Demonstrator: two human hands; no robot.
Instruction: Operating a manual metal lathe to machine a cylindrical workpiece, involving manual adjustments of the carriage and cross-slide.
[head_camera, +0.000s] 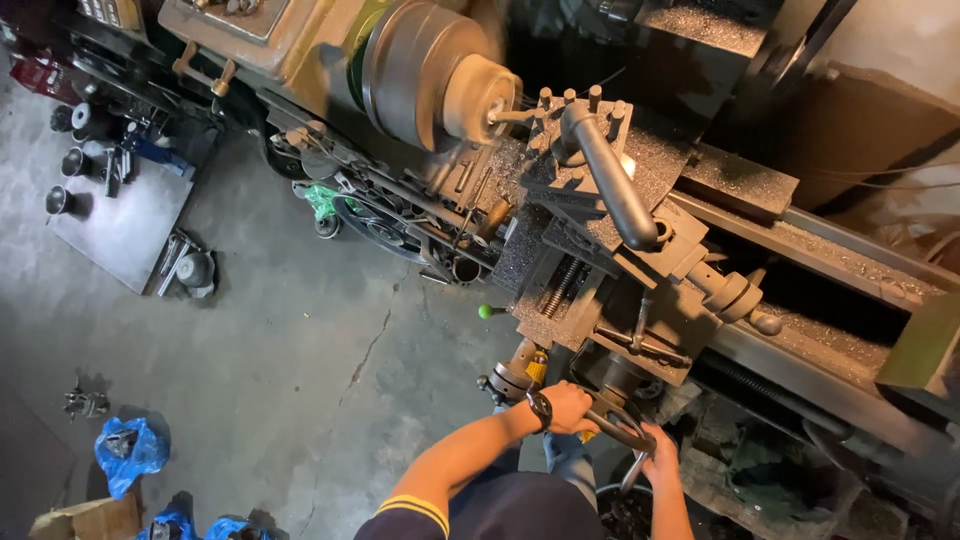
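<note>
Steel handwheel (615, 425) sat low on the lathe's (640, 250) front, gripped from both sides: left hand (570, 407) clenched over its upper rim, wrist bent, and right hand (660, 462) closed around a lower spoke.

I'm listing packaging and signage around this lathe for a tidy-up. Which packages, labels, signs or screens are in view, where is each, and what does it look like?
Blue bag: on the floor at lower left, crumpled blue plastic.
More blue bags: at the bottom edge, crumpled and partly cut off.
Cardboard box: bottom left corner, brown, partly out of frame.
Plate: on the lathe headstock at top, pale metal rectangle.
No screens or signs visible.
</note>
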